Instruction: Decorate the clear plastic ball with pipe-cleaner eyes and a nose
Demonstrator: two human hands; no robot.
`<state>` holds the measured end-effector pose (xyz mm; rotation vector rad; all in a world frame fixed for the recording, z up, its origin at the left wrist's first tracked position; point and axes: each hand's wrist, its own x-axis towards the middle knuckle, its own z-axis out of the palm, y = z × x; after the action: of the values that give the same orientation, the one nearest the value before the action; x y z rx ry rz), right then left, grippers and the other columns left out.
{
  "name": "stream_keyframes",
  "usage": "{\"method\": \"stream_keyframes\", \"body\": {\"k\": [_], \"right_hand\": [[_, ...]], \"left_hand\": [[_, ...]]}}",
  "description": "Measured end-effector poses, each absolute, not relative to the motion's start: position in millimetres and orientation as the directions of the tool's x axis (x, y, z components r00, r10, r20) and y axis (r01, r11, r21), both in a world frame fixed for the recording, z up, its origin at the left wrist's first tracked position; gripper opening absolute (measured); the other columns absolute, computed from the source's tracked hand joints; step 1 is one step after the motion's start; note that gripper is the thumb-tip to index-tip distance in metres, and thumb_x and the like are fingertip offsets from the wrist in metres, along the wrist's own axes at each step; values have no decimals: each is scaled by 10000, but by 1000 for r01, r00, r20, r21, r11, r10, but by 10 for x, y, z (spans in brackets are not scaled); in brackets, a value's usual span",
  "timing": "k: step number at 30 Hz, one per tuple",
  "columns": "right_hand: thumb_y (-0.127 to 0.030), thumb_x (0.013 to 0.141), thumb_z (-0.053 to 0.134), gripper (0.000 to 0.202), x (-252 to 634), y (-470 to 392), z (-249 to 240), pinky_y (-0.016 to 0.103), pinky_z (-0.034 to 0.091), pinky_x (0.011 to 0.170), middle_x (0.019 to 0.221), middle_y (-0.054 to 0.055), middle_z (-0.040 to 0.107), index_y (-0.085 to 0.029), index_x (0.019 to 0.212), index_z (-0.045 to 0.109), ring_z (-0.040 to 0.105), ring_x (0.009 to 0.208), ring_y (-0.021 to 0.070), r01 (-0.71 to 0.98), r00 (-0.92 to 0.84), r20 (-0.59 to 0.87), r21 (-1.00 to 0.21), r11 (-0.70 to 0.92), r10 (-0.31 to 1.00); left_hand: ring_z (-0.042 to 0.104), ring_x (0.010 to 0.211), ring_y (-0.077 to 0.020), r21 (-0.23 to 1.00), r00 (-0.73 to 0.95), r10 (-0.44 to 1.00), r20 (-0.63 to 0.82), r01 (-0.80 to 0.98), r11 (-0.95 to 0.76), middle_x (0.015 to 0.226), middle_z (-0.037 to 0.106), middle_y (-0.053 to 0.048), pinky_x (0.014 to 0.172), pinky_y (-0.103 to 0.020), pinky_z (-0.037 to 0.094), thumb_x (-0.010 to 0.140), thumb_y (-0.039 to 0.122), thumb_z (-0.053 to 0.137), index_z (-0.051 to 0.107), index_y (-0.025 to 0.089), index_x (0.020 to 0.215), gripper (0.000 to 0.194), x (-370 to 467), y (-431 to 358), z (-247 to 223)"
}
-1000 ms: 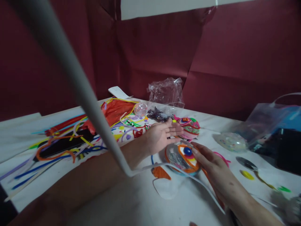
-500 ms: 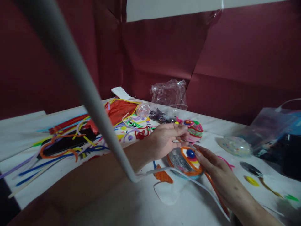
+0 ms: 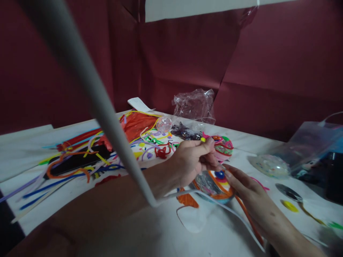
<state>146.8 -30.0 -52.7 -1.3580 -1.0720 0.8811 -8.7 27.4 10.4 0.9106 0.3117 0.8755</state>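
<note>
A clear plastic ball (image 3: 206,185), trimmed with orange pipe cleaner and bearing an eye with a blue centre, lies on the white table. My right hand (image 3: 248,187) grips its upper right side with thumb and fingers. Over the ball's top edge, the fingers of my left hand (image 3: 190,160) are curled into a pinch, close to my right fingertips. Whatever those left fingers hold is too small or hidden to make out. An orange pipe cleaner (image 3: 248,217) runs down beneath my right hand. Left of the ball lies an orange fan-shaped piece (image 3: 189,199).
A grey lamp-like arm (image 3: 107,103) and white cable cross the view in front. Colourful pipe cleaners (image 3: 72,171) and a red plastic bag (image 3: 140,125) spread left. Behind are a pink-trimmed ball (image 3: 224,149) and crumpled clear bag (image 3: 194,107); a confetti-filled ball (image 3: 270,166) lies right.
My left fingers, stretched out before, have curled into a pinch above the ball. My right hand keeps its grip. The view has shifted slightly.
</note>
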Motion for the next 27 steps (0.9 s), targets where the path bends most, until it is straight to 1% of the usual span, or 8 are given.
{"method": "stream_keyframes", "body": {"k": [2,5,8,10,13,19,24,27], "right_hand": [[-594,644,715,635,1478,-295,-536,397,423,938,1141,81,603,-197,1125,592,503,1099,316,121,298,79,-992,45,951],[-599,619,728,674,1476,-297,-532,411,418,942,1153,95,594,-187,1132,582,500,1100,325,108,309,50,-994,17,950],[-616,564,755,734,1452,-304,-512,395,416,949,1146,98,598,-180,1125,569,508,1092,318,59,333,21,-998,1,943],[-618,538,768,735,1430,-306,-493,378,402,965,1127,85,610,-187,1102,577,508,1095,306,42,341,14,-999,0,940],[-606,519,784,713,1404,-305,-473,359,432,939,1089,74,630,-192,1068,595,520,1081,302,29,349,16,-1000,6,937],[-583,577,771,738,1453,-304,-519,348,454,919,1122,83,613,-178,1152,547,533,1068,297,22,326,8,-1000,1,946],[-530,662,747,649,1506,-279,-562,311,460,912,1160,74,593,-180,1168,540,514,1096,274,38,304,13,-999,1,953],[-511,698,726,600,1509,-277,-557,316,474,897,1152,72,598,-180,1167,552,529,1078,277,44,289,17,-999,5,957]], "left_hand": [[515,486,-92,811,623,771,133,-516,278,493,524,3,600,-275,452,840,146,476,529,101,555,293,-94,276,108],[552,519,-102,831,628,766,136,-493,256,523,543,-2,661,-303,456,803,76,489,541,92,575,234,-106,259,130],[564,544,-101,838,624,770,135,-486,247,547,560,-9,681,-302,452,784,43,498,543,88,586,207,-117,234,157],[566,550,-99,843,626,768,136,-481,243,559,572,-16,686,-296,450,771,29,506,548,84,599,186,-122,225,166],[561,533,-97,851,625,772,118,-464,245,546,577,-19,687,-298,447,753,12,506,552,86,607,170,-126,226,165],[560,520,-112,844,612,787,74,-459,278,516,572,-28,646,-288,439,691,-25,481,545,96,580,176,-126,249,151],[531,502,-114,832,595,802,52,-470,294,468,535,-25,620,-283,442,646,-16,457,539,106,540,181,-136,261,150],[520,504,-119,821,593,804,39,-478,312,467,527,-33,593,-278,440,622,-6,446,538,108,530,173,-142,266,151]]}}
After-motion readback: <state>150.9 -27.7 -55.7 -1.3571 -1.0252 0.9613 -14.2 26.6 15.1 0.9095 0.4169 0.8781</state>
